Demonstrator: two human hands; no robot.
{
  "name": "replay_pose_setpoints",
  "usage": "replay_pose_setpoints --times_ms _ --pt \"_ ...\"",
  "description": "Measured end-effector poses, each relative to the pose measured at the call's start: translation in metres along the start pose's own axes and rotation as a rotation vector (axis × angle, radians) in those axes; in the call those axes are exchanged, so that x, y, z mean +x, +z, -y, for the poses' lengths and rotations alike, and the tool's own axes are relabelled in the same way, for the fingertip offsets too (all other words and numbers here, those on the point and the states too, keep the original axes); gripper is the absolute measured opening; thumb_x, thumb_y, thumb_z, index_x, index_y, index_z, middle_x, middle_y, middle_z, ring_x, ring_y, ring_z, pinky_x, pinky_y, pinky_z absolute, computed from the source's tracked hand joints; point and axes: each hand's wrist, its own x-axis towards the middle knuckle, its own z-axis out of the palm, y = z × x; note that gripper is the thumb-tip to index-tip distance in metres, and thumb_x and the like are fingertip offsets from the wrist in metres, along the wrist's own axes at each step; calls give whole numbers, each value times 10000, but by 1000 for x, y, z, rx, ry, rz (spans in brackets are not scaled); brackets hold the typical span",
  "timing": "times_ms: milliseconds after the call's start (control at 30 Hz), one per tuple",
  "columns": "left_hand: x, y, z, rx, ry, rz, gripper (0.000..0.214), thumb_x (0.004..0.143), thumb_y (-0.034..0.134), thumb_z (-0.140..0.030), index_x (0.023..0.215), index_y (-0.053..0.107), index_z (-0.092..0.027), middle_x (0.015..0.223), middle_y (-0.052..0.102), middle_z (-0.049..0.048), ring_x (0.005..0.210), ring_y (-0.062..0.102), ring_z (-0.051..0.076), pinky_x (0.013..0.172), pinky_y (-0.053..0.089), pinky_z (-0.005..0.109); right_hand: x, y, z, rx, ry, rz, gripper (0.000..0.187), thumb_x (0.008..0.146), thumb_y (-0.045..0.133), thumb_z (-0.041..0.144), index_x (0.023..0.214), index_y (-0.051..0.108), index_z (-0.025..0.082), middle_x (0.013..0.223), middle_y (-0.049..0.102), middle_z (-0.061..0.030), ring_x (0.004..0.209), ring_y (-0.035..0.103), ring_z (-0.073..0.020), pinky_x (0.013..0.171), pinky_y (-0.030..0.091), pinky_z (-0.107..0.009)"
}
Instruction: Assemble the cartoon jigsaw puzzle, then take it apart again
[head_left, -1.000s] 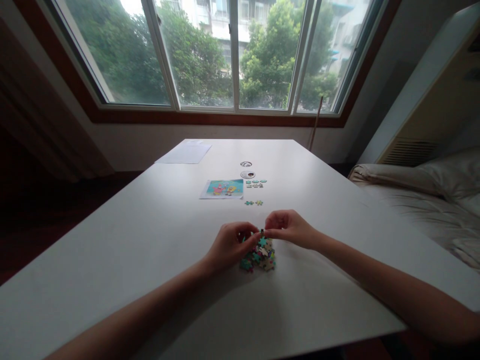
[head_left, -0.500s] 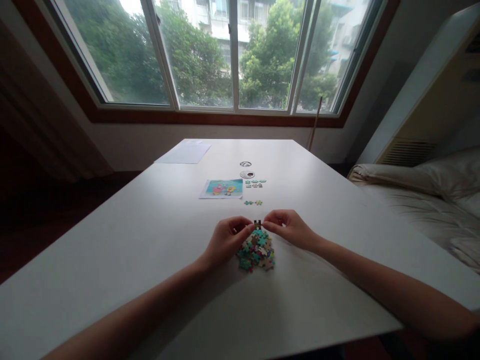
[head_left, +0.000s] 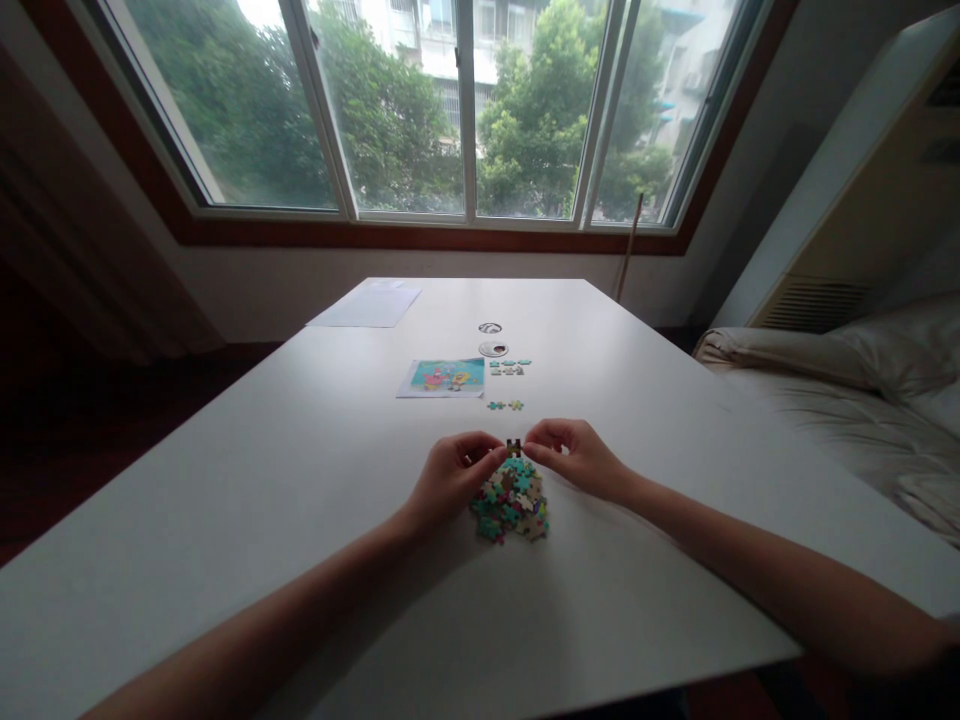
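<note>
A dark puzzle piece is held up between my two hands, just over the far side of a heap of puzzle pieces. My left hand pinches its left edge with thumb and forefinger. From the other side, the thumb and forefinger of my right hand close on its right edge. The heap is mostly turquoise and beige, with several spots of pink, yellow and purple. Farther off lie a pair of yellow-green pieces and two short rows of pieces.
A colourful cartoon picture sheet lies left of the rows on the white table. Two small round items are behind them. White paper rests at the far left corner. A sofa stands at the right.
Almost nothing differs. Both hands keep the same pinch on the puzzle piece, and the whole view has shifted very slightly to the left.
</note>
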Motion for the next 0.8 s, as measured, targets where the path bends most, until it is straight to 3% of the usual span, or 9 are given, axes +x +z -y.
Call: replay_pose_setpoints --times_ms 267,433,533,800 --pt "1 -7 2 97 31 -25 293 761 579 -395 759 662 -114 648 630 42 574 528 129 529 412 218 3 -8 -5 167 39 -122 267 765 585 410 726 595 146 649 546 4 597 448 -101 560 363 -240" --pt "2 -9 7 179 36 -70 278 763 566 -383 727 657 -123 607 591 21 561 493 122 501 380 205 7 -16 -14 153 28 -117 281 759 576 425 723 592 147 619 501 20 573 418 -94 547 344 -235" --pt "4 -8 10 221 41 -87 272 763 557 -378 717 654 -129 592 566 5 544 472 113 500 369 203 16 -26 -28 54 49 -102 266 758 551 401 711 590 143 595 495 24 555 414 -92 540 333 -232" --pt "5 -8 12 305 47 -110 261 769 533 -363 717 650 -134 571 541 -10 530 445 107 504 348 203 32 -43 -58 -467 124 -101 200 753 528 299 724 656 149 622 599 -9 565 487 -113 571 360 -236"
